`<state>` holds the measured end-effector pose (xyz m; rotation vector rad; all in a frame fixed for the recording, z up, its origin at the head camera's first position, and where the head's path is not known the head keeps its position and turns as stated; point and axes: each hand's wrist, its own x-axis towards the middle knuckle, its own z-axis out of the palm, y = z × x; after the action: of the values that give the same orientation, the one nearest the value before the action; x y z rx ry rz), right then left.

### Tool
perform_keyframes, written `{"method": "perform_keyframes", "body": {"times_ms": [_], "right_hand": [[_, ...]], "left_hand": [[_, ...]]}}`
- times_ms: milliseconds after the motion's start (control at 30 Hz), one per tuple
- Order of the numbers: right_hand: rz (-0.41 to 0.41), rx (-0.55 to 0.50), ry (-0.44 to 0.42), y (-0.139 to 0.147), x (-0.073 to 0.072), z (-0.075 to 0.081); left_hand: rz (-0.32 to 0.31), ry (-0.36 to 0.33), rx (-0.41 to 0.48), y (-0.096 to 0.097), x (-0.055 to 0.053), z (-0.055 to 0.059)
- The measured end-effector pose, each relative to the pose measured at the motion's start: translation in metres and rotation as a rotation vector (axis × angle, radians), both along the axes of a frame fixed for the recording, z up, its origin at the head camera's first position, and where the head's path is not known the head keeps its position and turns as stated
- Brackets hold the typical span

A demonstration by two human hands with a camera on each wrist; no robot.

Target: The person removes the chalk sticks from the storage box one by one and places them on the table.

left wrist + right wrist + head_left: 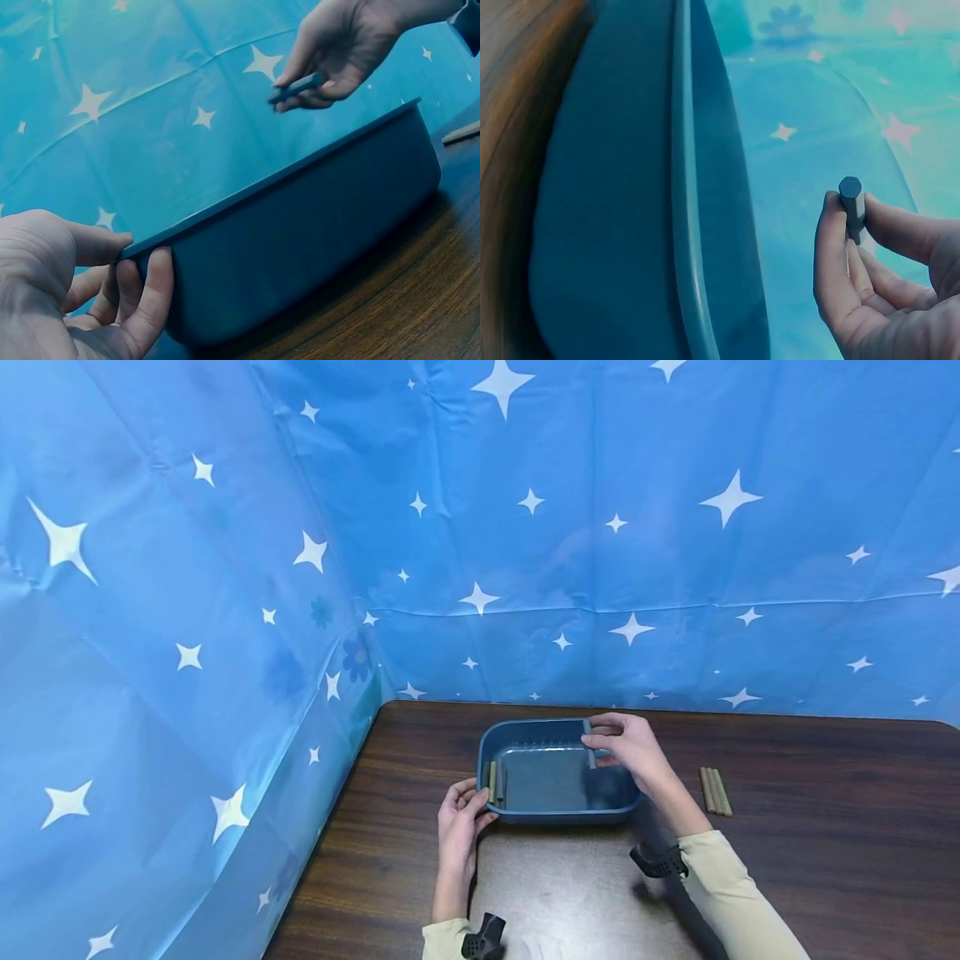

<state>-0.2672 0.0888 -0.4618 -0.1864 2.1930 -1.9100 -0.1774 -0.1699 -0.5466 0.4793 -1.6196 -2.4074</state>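
A dark blue rectangular tub [555, 817] with rounded corners stands on the table. My left hand [457, 822] grips its near left corner, thumb on the rim and fingers against the outer wall, as the left wrist view confirms. Above the tub's right part, my right hand [626, 747] pinches a slim grey stick [850, 196] between thumb and fingers; its end looks six-sided. Inside the tub, by the left wall, lie an olive-green stick [492, 781] and a dark grey stick [501, 782], side by side.
Several olive-tan sticks [716, 791] lie together on the brown wood-grain table [840, 827], right of the tub. A blue star-patterned cloth [570, 552] hangs behind the table and along its left side. Black cameras [658, 862] sit on both wrists.
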Motion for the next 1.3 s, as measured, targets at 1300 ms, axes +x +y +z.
{"method": "perform_keyframes", "body": {"times_ms": [1300], "right_hand": [[-0.188,0.069,-0.008,0.127,0.030,-0.018]], "left_hand": [[0.005,0.021,0.011,0.001,0.000,-0.002]]}}
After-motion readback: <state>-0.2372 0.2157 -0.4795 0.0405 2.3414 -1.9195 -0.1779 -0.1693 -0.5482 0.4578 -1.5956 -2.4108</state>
